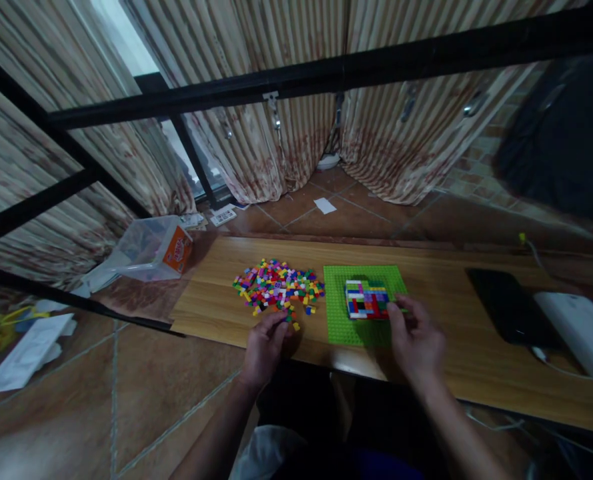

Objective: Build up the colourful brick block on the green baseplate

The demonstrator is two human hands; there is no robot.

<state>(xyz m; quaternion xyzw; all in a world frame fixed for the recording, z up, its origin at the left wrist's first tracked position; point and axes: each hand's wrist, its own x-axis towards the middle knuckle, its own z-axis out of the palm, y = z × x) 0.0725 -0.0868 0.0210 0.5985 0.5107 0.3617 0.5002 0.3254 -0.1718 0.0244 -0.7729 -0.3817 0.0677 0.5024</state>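
A green studded baseplate (336, 320) lies on the wooden table, and a block of multicoloured toy bricks (369, 300) is built up on it. My right hand (419, 337) is at the right end of this build, thumb and fingers drawn together; whatever is between them is hidden. To the left of the baseplate spreads a pile of small loose bricks (276, 283) in many colours. At the near edge of that pile, my left hand (265, 347) has its thumb and index finger closed, beside a few stray bricks. What they pinch is too small to name.
A clear plastic box (149, 250) with an orange label stands past the table's left end. On the right lie a black phone (511, 307) and a white device (576, 327) with a cable. A dark metal rail (296, 80) crosses before striped curtains (256, 160).
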